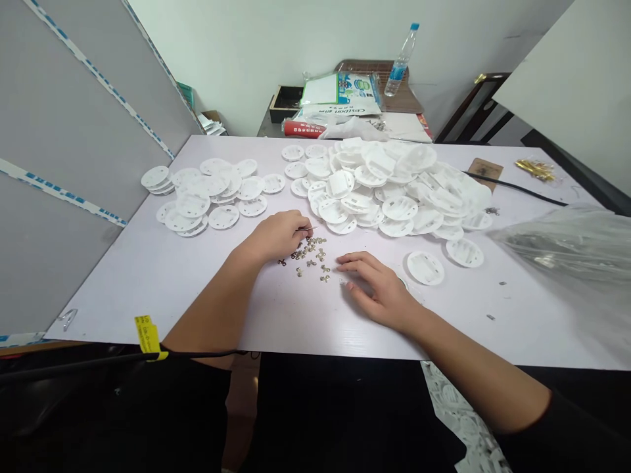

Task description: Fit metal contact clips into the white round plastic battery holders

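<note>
My left hand (283,235) is closed at the far edge of a loose pile of small brass-coloured metal pieces (311,249). A thin, dark, pointed metal thing (306,228) juts out from between its fingertips; its kind cannot be made out. To the right of the pile, my right hand (374,289) rests low over the tabletop, fingers apart and stretched towards the pieces. Part of a pale rim shows behind this hand. One round white plastic disc (424,268) lies flat just beyond it.
A big heap of white discs (389,184) covers the table's far middle, with a smaller group (217,190) at left. A clear plastic bag (572,256) lies at right. A black cable (517,187) crosses the far right; another cable with a yellow tag (148,338) runs along the near edge.
</note>
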The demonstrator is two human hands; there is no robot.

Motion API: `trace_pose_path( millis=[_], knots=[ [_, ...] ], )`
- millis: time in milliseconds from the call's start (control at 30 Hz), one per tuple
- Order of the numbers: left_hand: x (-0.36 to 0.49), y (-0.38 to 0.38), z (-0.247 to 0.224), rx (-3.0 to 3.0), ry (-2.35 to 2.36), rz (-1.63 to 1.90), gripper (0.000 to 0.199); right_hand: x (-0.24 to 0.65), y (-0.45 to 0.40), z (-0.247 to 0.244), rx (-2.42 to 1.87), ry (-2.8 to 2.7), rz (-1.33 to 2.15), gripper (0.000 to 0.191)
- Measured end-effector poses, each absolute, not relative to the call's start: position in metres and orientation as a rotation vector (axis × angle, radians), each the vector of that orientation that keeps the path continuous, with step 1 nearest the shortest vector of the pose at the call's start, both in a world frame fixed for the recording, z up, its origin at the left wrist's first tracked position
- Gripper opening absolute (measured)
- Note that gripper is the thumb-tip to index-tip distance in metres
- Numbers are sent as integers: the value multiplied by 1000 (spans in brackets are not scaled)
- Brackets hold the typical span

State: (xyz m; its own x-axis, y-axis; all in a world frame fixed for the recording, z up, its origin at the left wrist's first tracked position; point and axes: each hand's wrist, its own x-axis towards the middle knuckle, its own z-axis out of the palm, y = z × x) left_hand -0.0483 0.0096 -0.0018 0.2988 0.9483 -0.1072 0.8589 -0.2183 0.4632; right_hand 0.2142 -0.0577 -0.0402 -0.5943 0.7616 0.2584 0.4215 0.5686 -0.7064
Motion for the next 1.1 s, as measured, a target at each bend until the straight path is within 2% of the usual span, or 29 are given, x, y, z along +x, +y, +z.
trace_pose_path(
  millis=[167, 400, 833, 1100],
  knots=[
    [-48, 12, -8, 2205, 1764, 406, 27, 201, -31, -44, -982, -2362, 681, 38],
    [-36, 15, -23, 2238, 1797, 417, 41, 185, -23, -48, -1207, -2436, 392, 43],
    [-36, 17, -25, 2243, 1749, 539, 49, 183, -24, -43, -1380, -2440, 435, 60],
    [-47, 22, -22, 2230, 1785, 587, 48, 185, -20, -41, -1410, -2397, 538, 57]
  ],
)
